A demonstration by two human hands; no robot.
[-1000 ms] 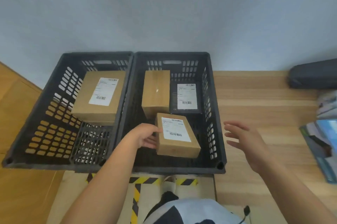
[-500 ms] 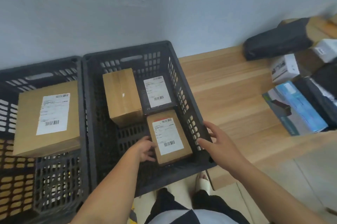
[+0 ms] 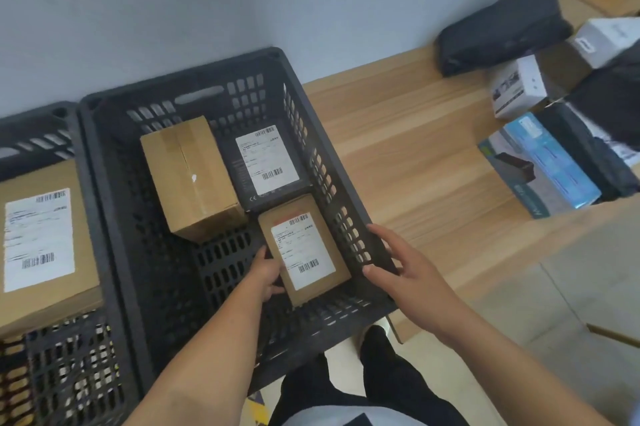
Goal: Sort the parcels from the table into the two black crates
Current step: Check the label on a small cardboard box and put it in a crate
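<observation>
parcel (image 3: 304, 252) is gripped at its 8 o'clock edge by left hand (image 3: 268, 275), fingers curled on it | right hand (image 3: 405, 269) is held, fingers apart, at right crate (image 3: 242, 93) rim, 4 o'clock

Both forearms are bare from the lower edge of the view up to the left grip (image 3: 266, 273) and the right grip (image 3: 405, 273). Black fabric trousers (image 3: 398, 387) cover the legs. At the very bottom lies a pale grey top (image 3: 311, 417) with a black triangular panel (image 3: 360, 420) at its middle. A whitish shoe toe (image 3: 381, 323) shows past one trouser leg; its kind is unclear.
</observation>
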